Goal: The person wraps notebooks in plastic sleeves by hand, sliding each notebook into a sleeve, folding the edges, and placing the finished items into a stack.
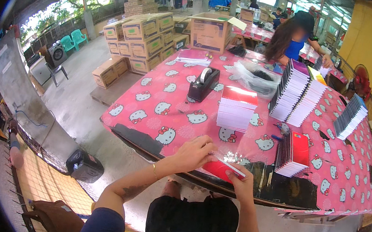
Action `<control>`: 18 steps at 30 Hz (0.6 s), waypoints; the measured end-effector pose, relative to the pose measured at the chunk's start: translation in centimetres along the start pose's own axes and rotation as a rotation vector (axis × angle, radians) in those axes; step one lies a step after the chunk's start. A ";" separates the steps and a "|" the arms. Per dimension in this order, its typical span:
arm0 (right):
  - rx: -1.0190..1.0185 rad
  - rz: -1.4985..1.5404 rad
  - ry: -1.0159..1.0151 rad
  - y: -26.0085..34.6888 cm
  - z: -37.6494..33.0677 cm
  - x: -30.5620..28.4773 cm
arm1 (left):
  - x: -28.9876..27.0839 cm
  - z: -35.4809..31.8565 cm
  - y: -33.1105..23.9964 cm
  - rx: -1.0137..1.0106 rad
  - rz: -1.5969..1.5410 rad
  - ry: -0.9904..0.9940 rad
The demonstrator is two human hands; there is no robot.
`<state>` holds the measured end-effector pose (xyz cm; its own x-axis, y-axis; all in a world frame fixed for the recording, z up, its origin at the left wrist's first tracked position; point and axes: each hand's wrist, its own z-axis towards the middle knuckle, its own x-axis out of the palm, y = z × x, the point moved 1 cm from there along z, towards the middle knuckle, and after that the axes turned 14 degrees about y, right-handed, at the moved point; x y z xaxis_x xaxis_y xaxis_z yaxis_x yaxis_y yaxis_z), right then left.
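Observation:
Just above the table's near edge I hold a red-covered notebook (219,169), tilted, with white page edges along its far side. My right hand (243,185) grips its right end, the thumb on the cover. Around its left end bend the fingers of my left hand (196,152); their tips are partly hidden. Beyond my hands stands a neat stack of red-topped notebooks (237,112). To the right is a pile of black coil-bound notebooks with a red cover on top (295,151).
The table (150,107) wears a pink patterned cover, torn to black near the edge. On it are a black tape dispenser (203,85), a plastic bag of black coils (257,78) and tall notebook piles (296,94). A co-worker (291,41) works across it. Cartons (139,42) stand left.

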<state>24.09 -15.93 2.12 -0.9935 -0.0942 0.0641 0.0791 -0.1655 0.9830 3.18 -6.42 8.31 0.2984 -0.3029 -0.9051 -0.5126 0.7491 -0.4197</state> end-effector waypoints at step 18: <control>0.064 0.115 0.021 1.0 -0.1 1.4 | 1.5 0.3 -2.9 -0.165 0.498 -0.349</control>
<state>22.82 -16.29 3.17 -0.9762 -0.1299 0.1739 0.1862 -0.0895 0.9784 5.36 -8.87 8.18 0.2233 0.2897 -0.9307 -0.7667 0.6418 0.0158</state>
